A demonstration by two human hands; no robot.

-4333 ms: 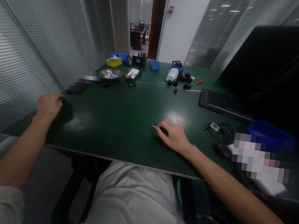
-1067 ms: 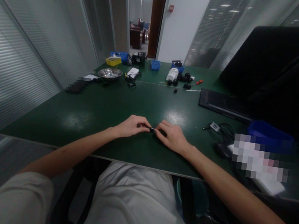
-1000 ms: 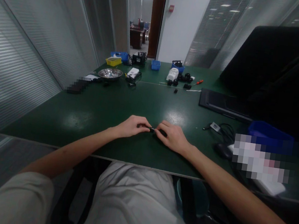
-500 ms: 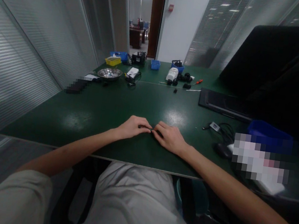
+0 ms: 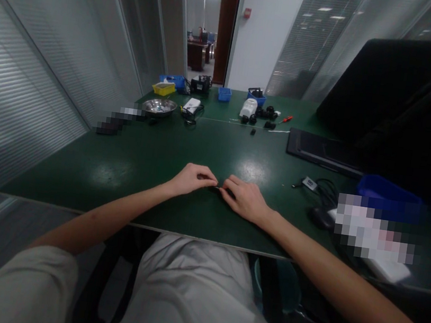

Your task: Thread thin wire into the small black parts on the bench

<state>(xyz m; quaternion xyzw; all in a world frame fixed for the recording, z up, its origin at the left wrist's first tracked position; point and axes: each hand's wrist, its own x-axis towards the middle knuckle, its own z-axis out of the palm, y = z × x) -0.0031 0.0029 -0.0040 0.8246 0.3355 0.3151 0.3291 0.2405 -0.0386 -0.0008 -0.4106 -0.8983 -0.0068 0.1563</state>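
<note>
Both hands are close together over the near middle of the green table [image 5: 153,147]. My left hand [image 5: 193,178] is closed in a pinch, thumb and fingertips together at its right end. Just to the right, my right hand [image 5: 245,199] rests low at the tabletop with its fingers curled and pinched. A tiny thin light piece [image 5: 217,187] shows between the two sets of fingertips. It is too small to name, and the fingers hide most of what they hold.
A metal bowl [image 5: 159,106], a yellow tray [image 5: 163,88] and a small blue basket [image 5: 224,94] stand at the back. An orange screwdriver [image 5: 286,119] lies near black parts. On the right are a black mouse [image 5: 320,217], a blue bin [image 5: 389,196] and a large monitor [image 5: 389,90].
My left hand has shifted slightly up, and its fingers have closed tighter together. My right hand stays almost where it was. A thin light piece now shows between the fingertips.
</note>
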